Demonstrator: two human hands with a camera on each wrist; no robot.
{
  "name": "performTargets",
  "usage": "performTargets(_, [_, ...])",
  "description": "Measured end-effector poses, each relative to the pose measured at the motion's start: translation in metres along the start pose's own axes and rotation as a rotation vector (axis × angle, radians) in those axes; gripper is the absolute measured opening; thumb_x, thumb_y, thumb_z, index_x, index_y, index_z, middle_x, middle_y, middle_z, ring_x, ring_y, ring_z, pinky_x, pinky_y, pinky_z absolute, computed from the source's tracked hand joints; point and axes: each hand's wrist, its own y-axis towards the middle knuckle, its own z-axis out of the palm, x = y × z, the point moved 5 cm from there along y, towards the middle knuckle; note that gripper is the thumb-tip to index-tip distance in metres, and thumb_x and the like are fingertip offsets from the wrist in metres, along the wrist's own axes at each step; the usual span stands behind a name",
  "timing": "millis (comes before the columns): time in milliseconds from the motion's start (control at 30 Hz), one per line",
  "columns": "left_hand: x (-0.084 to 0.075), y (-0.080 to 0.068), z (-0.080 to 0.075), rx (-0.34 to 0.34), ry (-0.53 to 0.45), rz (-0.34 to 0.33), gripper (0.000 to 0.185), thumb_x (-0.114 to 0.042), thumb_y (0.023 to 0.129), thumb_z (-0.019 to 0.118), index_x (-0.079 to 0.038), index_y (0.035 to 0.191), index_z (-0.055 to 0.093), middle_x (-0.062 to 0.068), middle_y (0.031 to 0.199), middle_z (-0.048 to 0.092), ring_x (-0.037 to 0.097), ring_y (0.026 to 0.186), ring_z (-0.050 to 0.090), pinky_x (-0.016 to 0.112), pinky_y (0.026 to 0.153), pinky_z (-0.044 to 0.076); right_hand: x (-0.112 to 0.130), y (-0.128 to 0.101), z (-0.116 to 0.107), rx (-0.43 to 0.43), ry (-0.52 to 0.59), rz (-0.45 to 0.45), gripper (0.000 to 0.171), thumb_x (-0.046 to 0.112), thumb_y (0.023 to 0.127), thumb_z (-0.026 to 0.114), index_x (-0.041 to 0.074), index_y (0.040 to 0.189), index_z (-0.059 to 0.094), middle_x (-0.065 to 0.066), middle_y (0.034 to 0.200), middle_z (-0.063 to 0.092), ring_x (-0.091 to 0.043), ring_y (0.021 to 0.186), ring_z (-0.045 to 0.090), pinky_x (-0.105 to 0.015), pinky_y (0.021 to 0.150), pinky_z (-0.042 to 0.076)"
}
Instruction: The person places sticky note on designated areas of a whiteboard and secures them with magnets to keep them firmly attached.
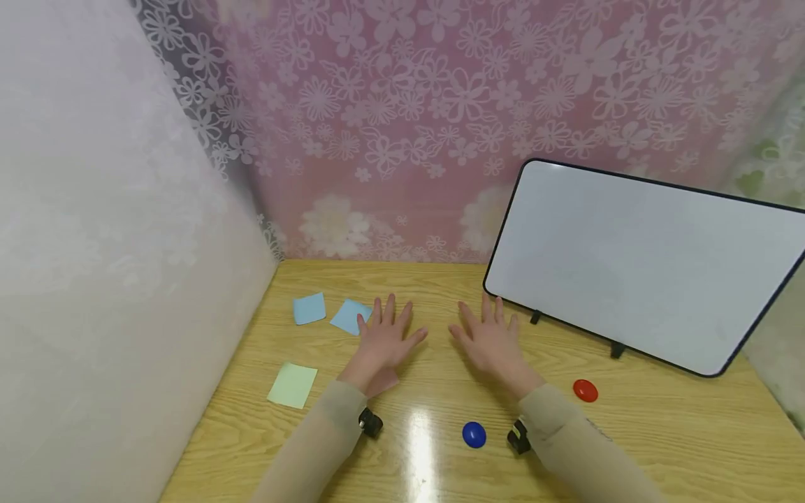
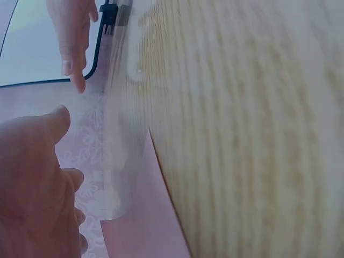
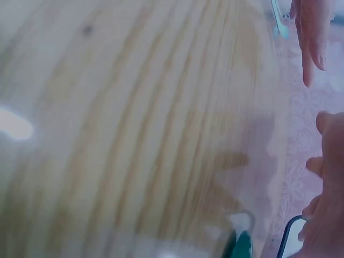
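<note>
From afar I'm watching the right hand [image 3: 330, 188] holding its fingers apart and the left hand [image 3: 315, 29] facing it, both showing against a flowered backdrop [image 3: 301, 118] past the far edge of the worktop [image 3: 129, 134]. Near that edge, a whiteboard [image 3: 293, 237] corner and a blurred green object [image 3: 244, 245] are appearing.

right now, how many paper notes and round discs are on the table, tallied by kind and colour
Square blue paper notes: 2
Square pale green paper note: 1
Pink paper note, partly hidden: 1
Round glossy blue disc: 1
Round glossy red disc: 1
Total: 6
</note>
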Motion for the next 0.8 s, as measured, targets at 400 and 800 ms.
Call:
performTargets(400, [-0.005, -0.005, -0.008, -0.092, -0.186, 0.011, 0.071, -0.057, 0.112, 0.046, -0.016, 0.169, 0.033, 0.02, 0.173, 0.028, 0.046, 0.159, 0.023, 0.072, 0.12, 0.026, 0.004, -0.013, -0.014, -0.034, 0.205, -0.169, 0.06, 0.04, 0.113, 0.056, 0.008, 0.162, 0.046, -0.035, 0.169, 0.023, -0.058, 0.155, 0.018, -0.073, 0.119, 0.025])
performTargets(800, [-0.014, -0.016, -0.013, -0.229, -0.611, 0.062, 0.059, -0.042, 0.114, 0.052, -0.008, 0.161, 0.047, 0.013, 0.159, 0.053, 0.038, 0.143, 0.052, 0.057, 0.114, 0.045, -0.019, -0.025, -0.044, -0.141, 0.538, -0.158, 0.049, 0.029, 0.115, 0.053, 0.002, 0.156, 0.053, -0.025, 0.162, 0.045, -0.048, 0.147, 0.044, -0.066, 0.112, 0.043])
